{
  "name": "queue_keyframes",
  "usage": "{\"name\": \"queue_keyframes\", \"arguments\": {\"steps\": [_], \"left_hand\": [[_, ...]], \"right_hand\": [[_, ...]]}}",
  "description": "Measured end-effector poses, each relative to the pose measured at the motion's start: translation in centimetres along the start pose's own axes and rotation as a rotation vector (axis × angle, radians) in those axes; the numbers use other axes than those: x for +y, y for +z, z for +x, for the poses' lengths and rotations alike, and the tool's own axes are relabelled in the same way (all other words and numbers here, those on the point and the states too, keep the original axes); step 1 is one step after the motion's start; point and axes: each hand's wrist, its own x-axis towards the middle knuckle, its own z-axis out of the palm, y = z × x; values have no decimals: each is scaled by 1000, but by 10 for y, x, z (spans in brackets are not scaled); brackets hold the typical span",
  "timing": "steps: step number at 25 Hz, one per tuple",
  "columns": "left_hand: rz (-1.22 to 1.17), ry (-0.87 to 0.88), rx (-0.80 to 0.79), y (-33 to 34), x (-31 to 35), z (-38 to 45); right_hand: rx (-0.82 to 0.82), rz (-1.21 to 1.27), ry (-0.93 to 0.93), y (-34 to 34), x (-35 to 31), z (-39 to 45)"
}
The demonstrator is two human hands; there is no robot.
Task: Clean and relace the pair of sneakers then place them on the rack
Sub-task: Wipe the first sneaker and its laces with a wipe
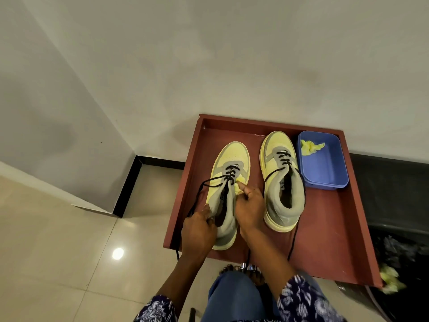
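Item one: red-brown tray [325, 228], set on the tiled floor against the wall, holding the pair. Item two: left sneaker [228, 180], yellow and grey, toe toward the wall, lying on the tray's left half. My left hand [198, 231] grips its collar at the heel end, fingers curled over the edge. My right hand [249, 209] pinches a small yellow cloth [239, 188] against the shoe's inner side, just beside the eyelets. Its black lace [204, 189] is threaded through the lower eyelets; a loose length loops out to the left and trails off the tray's near edge. Item three: right sneaker [282, 180], upright, just beside the first, apart from both hands, its own black lace [293, 242] hanging down past the heel. Item four: blue tub [325, 173], in the tray's far right corner, touching or nearly touching the right sneaker, I cannot tell which, with a crumpled yellow rag [310, 146] inside. Item five: more yellow scraps [392, 278] off the tray's near right corner.
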Motion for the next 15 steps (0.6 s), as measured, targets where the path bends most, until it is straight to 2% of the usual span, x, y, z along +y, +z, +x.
{"name": "queue_keyframes", "arguments": {"steps": [8, 11, 15], "left_hand": [[16, -10, 15, 1, 2, -2], [-1, -11, 11, 0, 2, -2], [4, -5, -14, -1, 1, 0]], "right_hand": [[-50, 120, 12, -18, 31, -55], [-65, 191, 26, -17, 36, -56], [-41, 166, 14, -11, 37, -40]]}}
